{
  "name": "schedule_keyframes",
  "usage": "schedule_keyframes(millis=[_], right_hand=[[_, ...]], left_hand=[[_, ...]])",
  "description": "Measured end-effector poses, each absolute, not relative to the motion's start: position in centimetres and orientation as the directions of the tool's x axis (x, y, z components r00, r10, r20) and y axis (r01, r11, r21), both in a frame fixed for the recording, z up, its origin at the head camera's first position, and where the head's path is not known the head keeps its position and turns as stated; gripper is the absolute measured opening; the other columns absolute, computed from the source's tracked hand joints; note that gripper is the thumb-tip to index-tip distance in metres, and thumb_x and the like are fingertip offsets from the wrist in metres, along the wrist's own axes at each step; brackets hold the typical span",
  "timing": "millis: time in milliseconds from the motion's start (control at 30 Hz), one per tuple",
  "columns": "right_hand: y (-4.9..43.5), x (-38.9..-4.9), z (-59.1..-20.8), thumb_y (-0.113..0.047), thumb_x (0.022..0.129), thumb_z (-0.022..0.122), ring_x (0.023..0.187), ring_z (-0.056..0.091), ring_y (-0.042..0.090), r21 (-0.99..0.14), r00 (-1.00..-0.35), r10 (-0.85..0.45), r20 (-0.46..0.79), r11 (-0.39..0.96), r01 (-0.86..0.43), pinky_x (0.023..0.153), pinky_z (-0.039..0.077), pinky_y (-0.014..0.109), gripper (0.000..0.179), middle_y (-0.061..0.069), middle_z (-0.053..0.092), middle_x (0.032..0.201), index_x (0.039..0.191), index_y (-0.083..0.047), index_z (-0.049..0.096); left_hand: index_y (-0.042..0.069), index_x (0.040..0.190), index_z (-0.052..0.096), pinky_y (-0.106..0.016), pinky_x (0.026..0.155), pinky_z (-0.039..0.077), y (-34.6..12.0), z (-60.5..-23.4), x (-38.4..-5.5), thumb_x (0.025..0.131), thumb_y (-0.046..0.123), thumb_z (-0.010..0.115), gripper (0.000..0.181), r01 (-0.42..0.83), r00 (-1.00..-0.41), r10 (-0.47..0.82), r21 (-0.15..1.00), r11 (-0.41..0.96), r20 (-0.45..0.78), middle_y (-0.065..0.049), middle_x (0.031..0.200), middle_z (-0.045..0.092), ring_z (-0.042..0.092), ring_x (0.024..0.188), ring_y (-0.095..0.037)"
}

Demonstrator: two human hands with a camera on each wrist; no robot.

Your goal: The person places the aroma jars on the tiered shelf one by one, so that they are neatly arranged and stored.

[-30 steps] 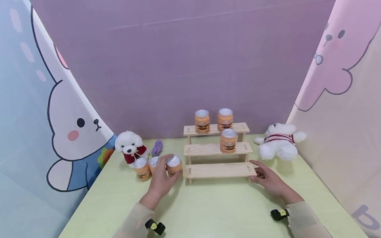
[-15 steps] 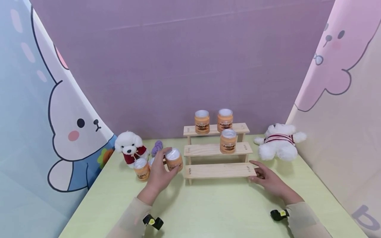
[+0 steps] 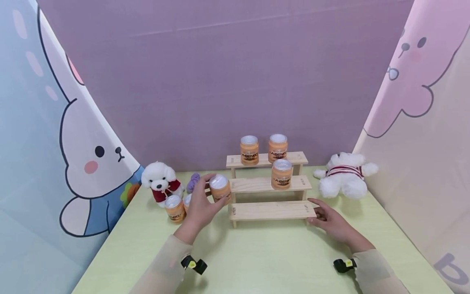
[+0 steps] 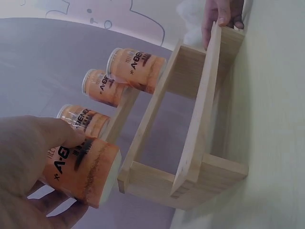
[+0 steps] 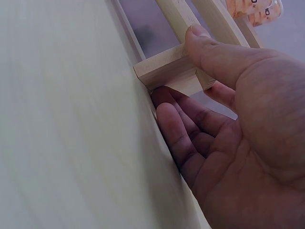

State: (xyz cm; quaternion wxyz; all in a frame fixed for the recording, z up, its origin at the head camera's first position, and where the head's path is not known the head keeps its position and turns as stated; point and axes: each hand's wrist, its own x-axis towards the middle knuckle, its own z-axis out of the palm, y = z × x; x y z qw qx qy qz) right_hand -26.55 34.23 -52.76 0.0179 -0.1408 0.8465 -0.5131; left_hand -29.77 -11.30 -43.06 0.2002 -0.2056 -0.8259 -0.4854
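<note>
My left hand grips an orange can with a silvery top, held up at the left end of a three-step wooden display rack. In the left wrist view, thumb and fingers wrap around the labelled can, which is clear of the wood. My right hand holds the right end of the lowest step; the right wrist view has its thumb on the board and its other fingers curled below. Two matching cans stand on the top step, including one can, and another can on the middle step.
At the left, an orange can stands beside another, partly hidden by my left hand. Behind them sit a white plush dog and a purple yarn bundle. A white plush toy lies right of the rack. Fabric walls enclose the table.
My left hand has lifted the can off the table and carried it up and slightly right, to the rack's left end. The right hand and the rack have stayed in place.
</note>
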Motion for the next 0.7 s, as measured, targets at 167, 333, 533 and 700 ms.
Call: schedule_keyframes(millis=[167,333,533,700], right_hand=[[34.2,-26.4,-52.6,-0.02,0.1,0.074,0.11,0.066,0.03,-0.877,-0.96,-0.257,0.109,0.429,-0.215,0.087,0.056,0.026,0.078,0.02,0.067,0.126,0.163,-0.009,0.03],[34.2,-26.5,-52.7,-0.021,0.1,0.074,0.109,0.066,0.029,-0.876,-0.961,-0.255,0.111,0.431,-0.216,0.086,0.056,0.026,0.077,0.02,0.067,0.126,0.163,-0.009,0.031],[34.3,-26.5,-52.8,-0.021,0.1,0.074,0.109,0.066,0.029,-0.878,-0.96,-0.257,0.11,0.427,-0.215,0.086,0.056,0.027,0.078,0.019,0.067,0.126,0.163,-0.01,0.031],[34.4,-26.6,-52.9,-0.022,0.1,0.074,0.108,0.066,0.028,-0.876,-0.96,-0.255,0.113,0.431,-0.217,0.086,0.056,0.027,0.077,0.019,0.067,0.126,0.163,-0.011,0.031]], left_hand=[[0.005,0.147,0.046,-0.049,0.099,0.055,-10.4,-42.6,-30.4,0.082,0.009,0.091,0.079,0.535,-0.841,0.158,0.749,0.391,0.518,-0.008,0.136,0.055,0.057,0.119,-0.031],[0.008,0.147,0.047,-0.05,0.098,0.055,-9.4,-42.4,-31.2,0.081,0.009,0.091,0.079,0.549,-0.833,0.163,0.754,0.361,0.529,-0.008,0.135,0.057,0.057,0.117,-0.031],[0.01,0.147,0.046,-0.048,0.098,0.053,-8.1,-42.1,-31.9,0.081,0.006,0.091,0.08,0.544,-0.838,0.172,0.766,0.341,0.519,-0.007,0.134,0.058,0.056,0.117,-0.031],[0.01,0.15,0.044,-0.048,0.1,0.053,-7.1,-41.8,-32.3,0.082,0.006,0.09,0.082,0.53,-0.848,0.184,0.778,0.337,0.497,-0.008,0.137,0.057,0.057,0.119,-0.029]])
